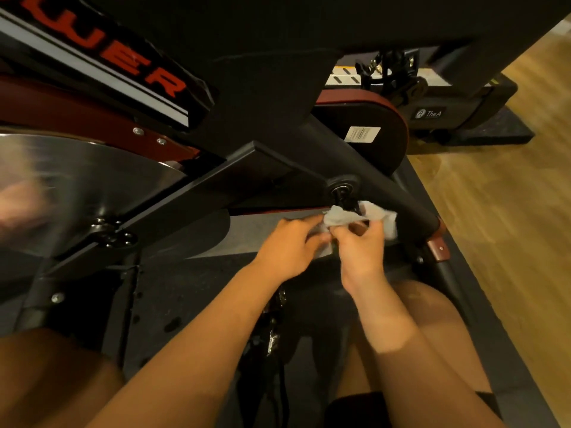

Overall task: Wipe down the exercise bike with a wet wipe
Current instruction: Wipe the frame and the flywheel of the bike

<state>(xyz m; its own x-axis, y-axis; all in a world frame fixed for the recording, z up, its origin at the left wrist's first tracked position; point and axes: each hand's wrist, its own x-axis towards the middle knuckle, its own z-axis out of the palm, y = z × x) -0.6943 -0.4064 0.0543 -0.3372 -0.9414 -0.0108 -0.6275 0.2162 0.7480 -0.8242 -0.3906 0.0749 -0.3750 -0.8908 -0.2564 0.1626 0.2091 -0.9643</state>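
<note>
Knees (432,319) bent, my left hand (287,247) and right hand (361,247) both pinch the wipe (341,219), cleaning the bike (268,162) at its crank hub (343,186); next, I'd twist it round.

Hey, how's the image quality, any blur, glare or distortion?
Head view: dim, warm light; glare and a smeared reflection on the flywheel; wooden floor blurred; wide-angle bowing of the bike frame; left hand, right hand and wet wipe fairly sharp.

White wipe (349,219); black-and-red bike (262,162); silver flywheel (77,186).
</note>
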